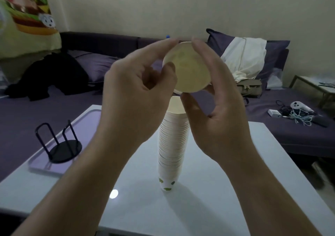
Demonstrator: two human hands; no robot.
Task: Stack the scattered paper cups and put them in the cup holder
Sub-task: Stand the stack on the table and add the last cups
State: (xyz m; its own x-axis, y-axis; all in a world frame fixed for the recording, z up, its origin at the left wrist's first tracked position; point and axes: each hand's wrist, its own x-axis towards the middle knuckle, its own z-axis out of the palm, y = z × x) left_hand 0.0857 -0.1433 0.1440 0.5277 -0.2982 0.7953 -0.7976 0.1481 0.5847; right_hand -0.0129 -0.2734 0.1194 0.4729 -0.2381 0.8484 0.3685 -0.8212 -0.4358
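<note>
A tall stack of white paper cups [172,145] stands upright on the white table [226,190], its bottom cup printed with green shapes. Just above the stack's open top I hold a single paper cup [190,68], its mouth tilted toward me. My left hand [137,97] grips the cup's left rim with thumb and fingers. My right hand [215,108] holds its right side and underside. The black wire cup holder [59,145] stands empty on a lilac tray [76,125] at the table's left.
A purple sofa bed runs behind the table with black clothing [49,76], a purple pillow and a white garment [244,57]. Cables and a white controller [297,112] lie at the right. A small side table [315,83] stands at far right.
</note>
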